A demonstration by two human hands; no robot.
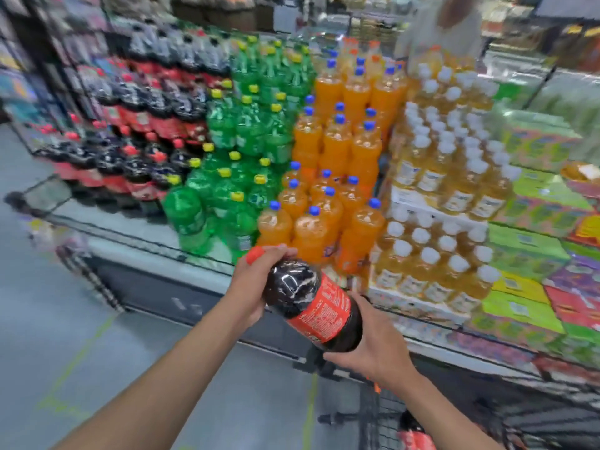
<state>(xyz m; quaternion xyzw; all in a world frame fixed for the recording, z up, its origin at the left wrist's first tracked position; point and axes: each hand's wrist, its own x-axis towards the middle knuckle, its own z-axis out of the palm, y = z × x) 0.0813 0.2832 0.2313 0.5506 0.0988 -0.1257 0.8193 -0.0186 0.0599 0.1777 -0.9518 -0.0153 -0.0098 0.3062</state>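
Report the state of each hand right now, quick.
Left hand: grips the cola bottle at its neck.
Right hand: holds the same bottle's lower end.

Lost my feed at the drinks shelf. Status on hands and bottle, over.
Left hand grips cola bottle at the neck; right hand holds its base. Bottle tilted, red cap up-left. Orange bottles stand just past the cap.

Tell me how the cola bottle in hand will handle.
Probably heavy: the cola bottle looks full and large, and both the left hand and right hand carry it. Likely slippery, since its plastic is smooth and glossy. Laid flat, its round body would probably roll.
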